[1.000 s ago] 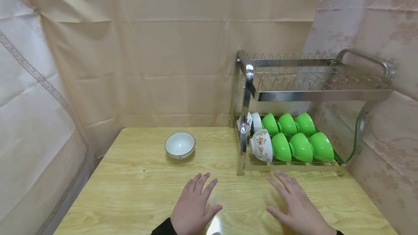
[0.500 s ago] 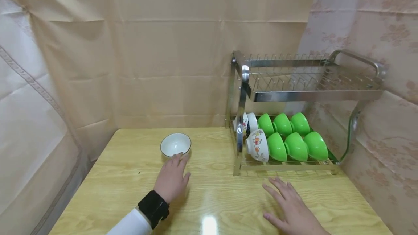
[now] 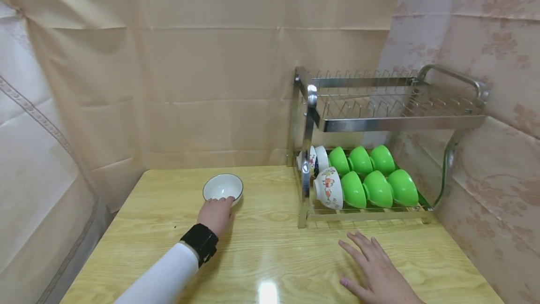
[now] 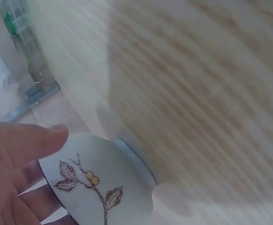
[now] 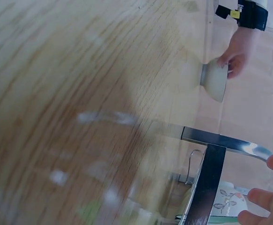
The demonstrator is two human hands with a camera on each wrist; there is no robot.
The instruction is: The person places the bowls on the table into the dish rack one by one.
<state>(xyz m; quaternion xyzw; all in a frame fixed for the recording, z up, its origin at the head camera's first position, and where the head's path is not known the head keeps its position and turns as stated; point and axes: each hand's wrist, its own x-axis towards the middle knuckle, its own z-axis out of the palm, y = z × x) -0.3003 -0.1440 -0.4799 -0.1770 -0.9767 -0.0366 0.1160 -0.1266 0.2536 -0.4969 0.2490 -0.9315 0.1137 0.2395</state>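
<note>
A white bowl (image 3: 222, 185) with a dark rim stands upright on the wooden table, left of the middle. My left hand (image 3: 215, 215) grips its near rim. In the left wrist view the thumb lies against the outer wall of the bowl (image 4: 106, 183), which bears a brown leafy twig with yellow berries, and the fingers reach over the rim inside. My right hand (image 3: 373, 269) hovers over the table in front of the dish rack (image 3: 367, 217), fingers spread, holding nothing. The right wrist view also shows the left hand (image 5: 239, 56) at the bowl's rim.
On the rack's lower tier several green bowls (image 3: 377, 189) and a few white patterned bowls (image 3: 329, 189) lie on their sides in two rows. Its upper tier (image 3: 401, 124) has wire slots. Cloth (image 3: 211, 69) hangs behind the table.
My left hand has reached forward and left to the bowl and taken hold of its near rim. The right hand stays nearly in place. The head view has shifted slightly right.
</note>
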